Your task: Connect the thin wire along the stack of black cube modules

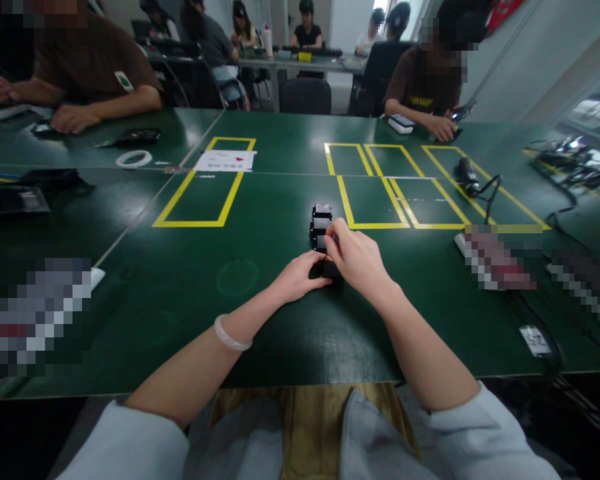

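A short row of small black blocks with grey tops [322,223] stands on the green table, running away from me. My left hand [300,276] reaches in from the left. Its thumb and fingers close around a black block [330,269] at the near end of the row. Over that end, my right hand [357,257] is closed in a pinch beside the grey tops. Whatever its fingertips hold, if anything, is too small and hidden to make out. Part of the row is covered by both hands.
Yellow tape rectangles [224,219] mark the green table [275,353]. A white paper sheet [227,161] and a tape roll [133,159] lie to the left. Toward the right are a black cylindrical device [466,177] with a cable and blurred flat items. Co-workers sit across the table.
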`<state>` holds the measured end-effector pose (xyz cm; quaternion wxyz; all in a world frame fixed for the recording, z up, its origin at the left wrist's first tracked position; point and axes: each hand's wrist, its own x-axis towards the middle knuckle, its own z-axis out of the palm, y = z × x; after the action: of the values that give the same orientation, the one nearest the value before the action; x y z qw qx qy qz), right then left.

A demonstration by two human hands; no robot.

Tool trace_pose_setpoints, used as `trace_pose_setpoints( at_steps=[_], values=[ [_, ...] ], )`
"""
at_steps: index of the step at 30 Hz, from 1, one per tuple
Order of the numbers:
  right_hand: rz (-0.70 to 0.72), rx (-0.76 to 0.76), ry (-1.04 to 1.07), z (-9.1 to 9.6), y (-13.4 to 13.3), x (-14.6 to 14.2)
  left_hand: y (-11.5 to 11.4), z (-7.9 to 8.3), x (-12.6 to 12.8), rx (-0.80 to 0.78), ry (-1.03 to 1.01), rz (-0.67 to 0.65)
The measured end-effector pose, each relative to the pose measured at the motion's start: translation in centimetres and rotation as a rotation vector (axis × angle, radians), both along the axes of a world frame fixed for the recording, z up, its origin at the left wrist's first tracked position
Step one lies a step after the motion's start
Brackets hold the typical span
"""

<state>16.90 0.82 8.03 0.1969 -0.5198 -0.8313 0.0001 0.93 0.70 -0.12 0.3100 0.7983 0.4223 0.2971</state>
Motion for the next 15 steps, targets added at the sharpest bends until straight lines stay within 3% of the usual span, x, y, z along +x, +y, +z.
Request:
trace_pose_setpoints(
  at_steps=[15],
  values=[
    [0.004,0.005,0.017,-0.11,0.06,0.07,-0.01,0.03,-0.03,0.001,0.001,0.004]
  ],
)
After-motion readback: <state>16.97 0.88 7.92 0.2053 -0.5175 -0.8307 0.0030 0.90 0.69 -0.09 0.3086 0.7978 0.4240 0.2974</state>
